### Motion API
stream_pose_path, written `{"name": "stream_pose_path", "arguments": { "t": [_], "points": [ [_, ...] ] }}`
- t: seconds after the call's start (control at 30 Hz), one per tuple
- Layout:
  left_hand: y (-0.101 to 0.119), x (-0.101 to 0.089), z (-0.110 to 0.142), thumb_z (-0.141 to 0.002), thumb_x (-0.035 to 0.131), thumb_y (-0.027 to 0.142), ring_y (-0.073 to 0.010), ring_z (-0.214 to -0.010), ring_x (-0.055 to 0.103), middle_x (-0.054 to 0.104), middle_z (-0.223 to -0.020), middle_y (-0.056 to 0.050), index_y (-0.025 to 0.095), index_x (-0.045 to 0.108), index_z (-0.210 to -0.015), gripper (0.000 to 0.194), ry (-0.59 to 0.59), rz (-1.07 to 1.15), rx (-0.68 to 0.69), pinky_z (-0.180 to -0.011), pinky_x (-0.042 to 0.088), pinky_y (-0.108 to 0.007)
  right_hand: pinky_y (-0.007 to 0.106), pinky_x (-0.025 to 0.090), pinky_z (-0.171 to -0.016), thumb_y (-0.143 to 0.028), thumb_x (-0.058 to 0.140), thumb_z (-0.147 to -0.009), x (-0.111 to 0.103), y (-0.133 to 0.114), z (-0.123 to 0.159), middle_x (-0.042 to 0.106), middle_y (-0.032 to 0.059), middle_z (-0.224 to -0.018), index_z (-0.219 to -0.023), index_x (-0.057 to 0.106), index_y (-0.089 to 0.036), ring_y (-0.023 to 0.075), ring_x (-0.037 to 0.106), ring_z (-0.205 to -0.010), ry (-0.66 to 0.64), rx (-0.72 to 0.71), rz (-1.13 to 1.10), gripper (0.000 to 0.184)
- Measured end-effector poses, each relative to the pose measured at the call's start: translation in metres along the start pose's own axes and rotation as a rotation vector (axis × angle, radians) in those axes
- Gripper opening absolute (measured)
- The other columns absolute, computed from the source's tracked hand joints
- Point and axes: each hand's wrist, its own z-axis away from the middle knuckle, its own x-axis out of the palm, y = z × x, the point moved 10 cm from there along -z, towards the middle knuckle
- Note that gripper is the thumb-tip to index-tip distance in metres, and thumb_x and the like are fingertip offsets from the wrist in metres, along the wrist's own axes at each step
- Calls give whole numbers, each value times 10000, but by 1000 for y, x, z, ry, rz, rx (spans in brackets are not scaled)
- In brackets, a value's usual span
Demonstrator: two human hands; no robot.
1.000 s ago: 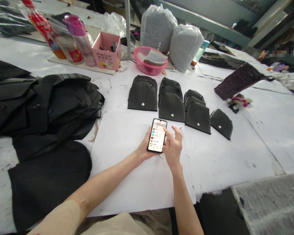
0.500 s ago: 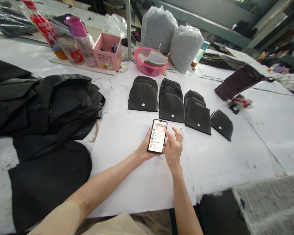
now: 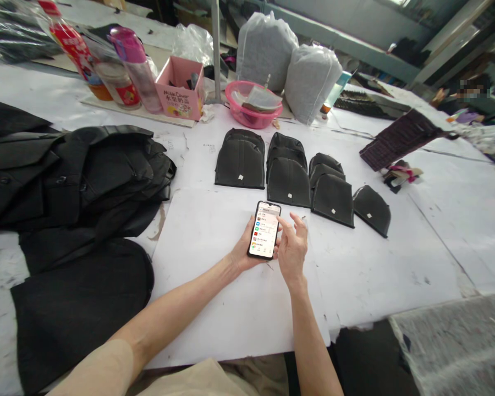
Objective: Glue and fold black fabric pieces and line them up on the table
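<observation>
A smartphone (image 3: 264,231) with a lit screen showing a list of icons and text rests in my left hand (image 3: 245,246), whose fingers wrap around its back and edges. My right hand (image 3: 292,246) hovers at the phone's right side, fingers apart and partly bent, the index fingertip at or just over the screen's edge. That hand grips nothing. Beyond the phone, rounded black pieces (image 3: 289,181) lie in overlapping rows on the white table surface (image 3: 214,308), several with a small white tag.
Black garments (image 3: 74,170) are heaped on the left. Along the back stand a red-labelled bottle (image 3: 72,44), a purple-lidded bottle (image 3: 138,71), a pink box (image 3: 181,91), a pink basin (image 3: 253,113) and grey bags (image 3: 313,80). A dark ridged panel (image 3: 404,137) leans at right.
Almost nothing differs. The view has shifted very slightly, while the phone and both hands keep nearly the same pose.
</observation>
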Motion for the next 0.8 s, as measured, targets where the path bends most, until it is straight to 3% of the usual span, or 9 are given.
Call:
{"name": "stream_pose_path", "arguments": {
  "t": [0.8],
  "points": [
    [-2,-1,-2,-947,245,766,-245,-739,674,703,-905,-164,78,675,-1162,840,-35,-22,-20,-693,517,-348,465,474,-1083,-88,369,-947,2,5,2,524,115,-1410,-1213,698,-264,226,469,-1358,-16,19,-2,458]
  ]
}}
